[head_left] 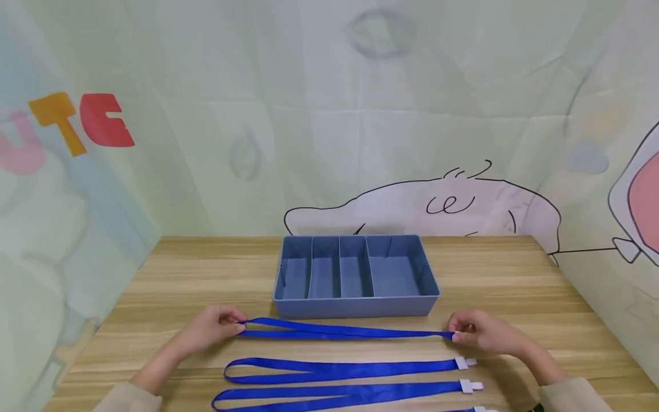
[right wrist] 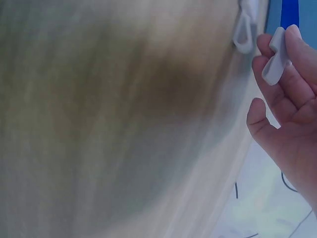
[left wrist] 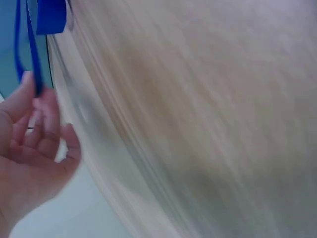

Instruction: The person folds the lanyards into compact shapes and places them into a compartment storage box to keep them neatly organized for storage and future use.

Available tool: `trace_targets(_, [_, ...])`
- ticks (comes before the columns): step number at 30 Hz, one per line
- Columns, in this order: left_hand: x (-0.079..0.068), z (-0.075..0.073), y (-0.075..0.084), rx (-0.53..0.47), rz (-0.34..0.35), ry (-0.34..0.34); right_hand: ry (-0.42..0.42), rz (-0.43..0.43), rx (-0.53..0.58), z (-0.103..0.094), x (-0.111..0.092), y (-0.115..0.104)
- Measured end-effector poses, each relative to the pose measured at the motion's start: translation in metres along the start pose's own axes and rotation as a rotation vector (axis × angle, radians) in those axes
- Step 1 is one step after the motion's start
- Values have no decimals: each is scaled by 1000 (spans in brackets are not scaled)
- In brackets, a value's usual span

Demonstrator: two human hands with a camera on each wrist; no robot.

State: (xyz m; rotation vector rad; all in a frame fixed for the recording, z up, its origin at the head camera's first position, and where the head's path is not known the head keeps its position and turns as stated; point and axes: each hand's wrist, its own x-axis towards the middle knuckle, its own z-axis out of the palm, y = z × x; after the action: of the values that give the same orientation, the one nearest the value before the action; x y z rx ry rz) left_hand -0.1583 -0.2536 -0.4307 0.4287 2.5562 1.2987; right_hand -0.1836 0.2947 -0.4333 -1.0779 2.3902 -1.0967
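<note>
A blue lanyard (head_left: 329,332) stretches sideways between my two hands, in front of the divided box. My left hand (head_left: 215,327) pinches its looped end between thumb and fingers; the left wrist view shows the blue strap (left wrist: 34,59) running up from the fingertips. At the other end, my right hand (head_left: 481,332) pinches the lanyard by its clip end, and the white plastic clip (right wrist: 276,58) shows between thumb and fingers in the right wrist view. Nearer to me lie a second lanyard (head_left: 329,371) and a third lanyard (head_left: 334,395), both with white clips pointing right.
Beyond the held lanyard stands a blue-grey box (head_left: 355,307) with several compartments, the widest on the right. Part of another lanyard's white clip (head_left: 484,409) shows at the bottom edge. The wooden table (head_left: 206,269) meets a printed cloth backdrop (head_left: 216,143) behind and at the sides.
</note>
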Motion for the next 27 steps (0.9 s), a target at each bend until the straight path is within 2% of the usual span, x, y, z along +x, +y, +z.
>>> trace_targets(5, [0,-5,4,5,-13,36,20,61,50,-10,-4,-5])
trace_targets(9, [-2,-11,8,-57,-14,0,47,84,92,-17,-7,-8])
trace_targets(14, [-6,-21,12,-169,-7,-89,61,121,134,-25,-9,-12])
trace_targets(19, [-9,-30,13,-214,24,-162,78,126,121,-31,-10,-16])
trace_targets(22, [-9,-32,18,-213,30,-175,99,106,104,-34,-10,-19])
trace_targets(27, [-11,-33,22,-225,29,-148,125,160,139,-39,-12,-24])
